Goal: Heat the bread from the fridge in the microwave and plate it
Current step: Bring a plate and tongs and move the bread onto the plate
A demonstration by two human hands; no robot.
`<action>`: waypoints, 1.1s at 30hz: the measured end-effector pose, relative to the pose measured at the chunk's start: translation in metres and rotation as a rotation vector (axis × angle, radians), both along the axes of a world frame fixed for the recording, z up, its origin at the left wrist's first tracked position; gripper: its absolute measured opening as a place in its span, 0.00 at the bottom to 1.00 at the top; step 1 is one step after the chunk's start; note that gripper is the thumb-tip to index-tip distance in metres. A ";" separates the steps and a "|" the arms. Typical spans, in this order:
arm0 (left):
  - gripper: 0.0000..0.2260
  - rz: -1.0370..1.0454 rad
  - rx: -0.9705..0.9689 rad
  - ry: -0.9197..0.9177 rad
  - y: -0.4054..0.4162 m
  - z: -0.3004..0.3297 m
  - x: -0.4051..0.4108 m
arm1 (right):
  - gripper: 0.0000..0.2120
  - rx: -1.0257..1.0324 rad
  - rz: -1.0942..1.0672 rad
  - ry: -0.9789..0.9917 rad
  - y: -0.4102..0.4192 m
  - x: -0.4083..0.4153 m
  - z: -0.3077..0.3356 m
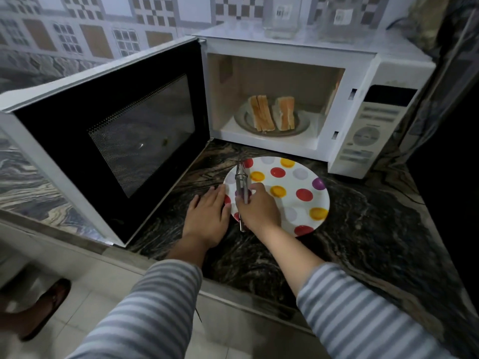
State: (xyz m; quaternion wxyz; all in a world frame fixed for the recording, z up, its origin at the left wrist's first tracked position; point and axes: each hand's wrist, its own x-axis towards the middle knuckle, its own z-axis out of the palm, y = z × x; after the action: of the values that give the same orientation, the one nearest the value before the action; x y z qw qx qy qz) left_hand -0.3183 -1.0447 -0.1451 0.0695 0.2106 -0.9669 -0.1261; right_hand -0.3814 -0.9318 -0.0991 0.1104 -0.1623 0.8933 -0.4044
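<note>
One microwave (285, 99), white and boxy, sits on the dark veined stone counter (363, 216) with its door (116, 133) swung wide to the left, the black window panel dotted with fine mesh. Inside, on a round greyish dish (272, 123), stand the bread slices (272, 114), propped on edge in two clumps, pale crumb with browner crusts; how many slices make up each clump is hard to tell. There is writing on the control panel, but it's too blurred to read. One round plate (298, 193) lies on the counter just in front of the oven, white and glossy, scattered with red, yellow, purple and pale grey polka dots. Over its left side, the right hand (259, 208) has its fingers curled around a pair of shiny metal tongs (241, 187), the tips pointing toward the oven opening. The left hand (207, 218) lies flat with fingers straight, its fingertips touching the plate's left rim. Both arms wear grey-and-white striped sleeves. Up on top of the oven stand two clear glass jars (283, 16), each with a small white label that can't be made out. The wall behind is tiled in brown-and-white checks. Down on the pale tiled floor, one foot in a brown sandal (46, 307).
</note>
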 end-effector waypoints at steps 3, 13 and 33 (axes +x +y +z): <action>0.24 -0.001 0.028 0.005 0.001 0.002 0.000 | 0.21 0.102 -0.004 0.091 -0.004 0.002 -0.002; 0.24 -0.009 0.040 0.009 0.003 0.005 0.001 | 0.16 0.298 -0.060 0.005 0.017 -0.027 0.008; 0.14 -0.412 -0.449 0.030 0.051 0.095 -0.044 | 0.13 0.094 0.039 0.189 0.115 -0.037 0.015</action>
State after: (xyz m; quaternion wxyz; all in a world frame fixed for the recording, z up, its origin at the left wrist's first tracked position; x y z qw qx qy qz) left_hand -0.3627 -0.9933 -0.0498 0.1018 -0.0123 -0.9918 0.0764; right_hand -0.4187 -0.8171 -0.0842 0.0408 -0.2117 0.9144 -0.3427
